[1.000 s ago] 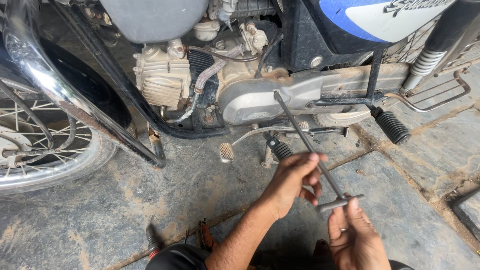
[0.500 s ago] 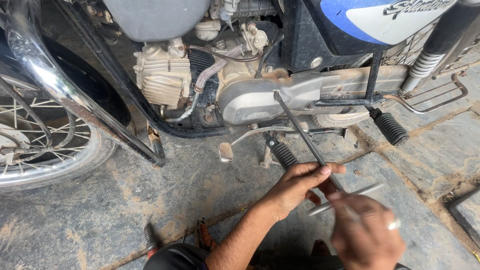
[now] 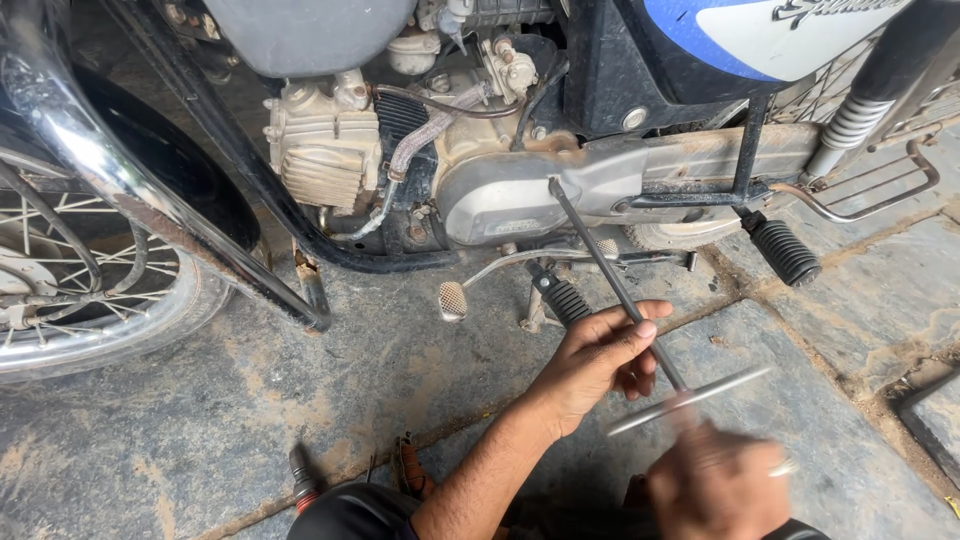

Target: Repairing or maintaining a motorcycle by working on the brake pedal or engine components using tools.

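Note:
A long T-handle wrench (image 3: 610,275) runs from the motorcycle's silver engine side cover (image 3: 520,195) down to its cross handle (image 3: 695,398). My left hand (image 3: 595,360) curls around the lower shaft, fingers closed on it. Just below the cross handle my right hand (image 3: 715,480) is blurred with motion; whether it grips the handle is unclear. The wrench tip rests on the cover.
The motorcycle stands on a stone floor (image 3: 300,420). Its front wheel (image 3: 90,290) is at the left, a footpeg (image 3: 565,298) and brake pedal (image 3: 453,300) lie under the engine, a rear footpeg (image 3: 785,250) and shock spring (image 3: 850,125) at the right.
The cross handle has swung round and my right hand has dropped lower and gone blurred. My left hand stays on the shaft.

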